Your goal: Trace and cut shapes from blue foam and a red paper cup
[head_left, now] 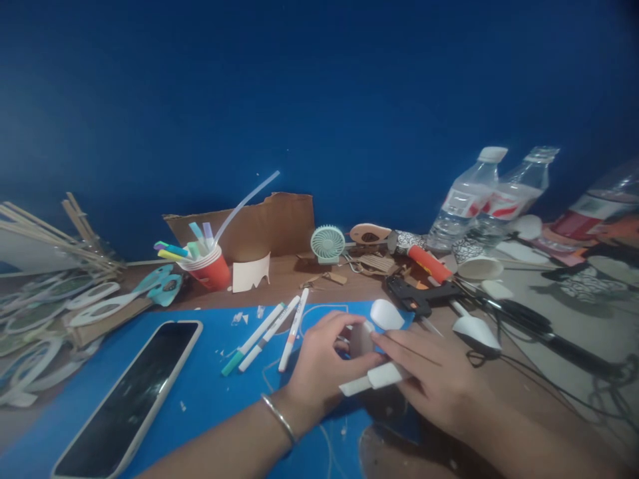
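Two hands work on a small white foam piece on the blue sheet.
Left hand (319,362) pinches the foam piece (360,338), right hand (429,376) grips a white strip (372,380) at its 9 o'clock; both look light, crushable, best held at edges.

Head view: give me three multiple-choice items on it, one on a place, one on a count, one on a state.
1. Where does the phone lie?
A. on the blue mat
B. in the red cup
C. on the bottles

2. How many markers lie side by side on the mat?
A. one
B. three
C. six

3. What is the phone's screen like?
A. lit
B. dark
C. covered by a hand

Answers: 1 A, it rests flat on the mat's left part. 2 B, three white barrels lie together. 3 B, the screen is black and uncovered.
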A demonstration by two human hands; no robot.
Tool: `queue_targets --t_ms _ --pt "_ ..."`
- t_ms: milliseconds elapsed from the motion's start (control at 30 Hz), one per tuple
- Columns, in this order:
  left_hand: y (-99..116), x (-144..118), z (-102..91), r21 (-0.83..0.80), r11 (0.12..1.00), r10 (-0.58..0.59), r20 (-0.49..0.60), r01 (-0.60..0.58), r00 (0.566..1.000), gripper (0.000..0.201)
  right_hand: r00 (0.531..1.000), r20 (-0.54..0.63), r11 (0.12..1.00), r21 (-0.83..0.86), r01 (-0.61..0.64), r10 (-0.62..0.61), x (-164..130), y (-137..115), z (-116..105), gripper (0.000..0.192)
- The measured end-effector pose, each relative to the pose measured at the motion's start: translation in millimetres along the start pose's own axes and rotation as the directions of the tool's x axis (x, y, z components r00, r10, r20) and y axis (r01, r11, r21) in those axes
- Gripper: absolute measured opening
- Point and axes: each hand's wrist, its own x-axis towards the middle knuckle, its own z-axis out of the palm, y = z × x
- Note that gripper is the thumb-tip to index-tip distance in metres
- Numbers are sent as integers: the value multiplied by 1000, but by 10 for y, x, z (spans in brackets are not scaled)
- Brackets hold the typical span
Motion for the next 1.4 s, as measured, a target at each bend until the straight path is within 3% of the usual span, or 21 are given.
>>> queue_targets --t_ms 133,333,467,633,800,933,1133,1400 --pt "-17 -10 -8 -22 1000 -15 -3 15 1000 35 1000 -5 1000 4 -17 17 -2 -17 9 42" --pt "35 -39 -37 -41 995 93 100 -90 991 38 997 22 995 72 -72 71 -16 9 27 52" --pt "27 -17 -21 -8 1000 -1 12 1 1000 37 998 -24 991 126 -51 54 -21 22 31 50" --pt "23 -8 -5 -17 1000 11 -4 -11 1000 35 994 -112 983 181 22 -2 -35 9 19 43" --pt "33 -22 -10 71 996 56 9 -56 998 37 970 -140 942 301 -149 198 -51 0 64 33" --pt "36 -16 -26 133 982 128 78 -138 989 34 959 -91 909 353 -223 270 -52 6 83 31" --pt "25 -6 -40 185 956 210 113 -229 971 38 968 -87 911 367 -186 233 3 -7 24 18" --pt "25 -30 -21 177 937 283 114 -300 952 39 985 -24 957 240 -163 174 -1 -17 18 5"
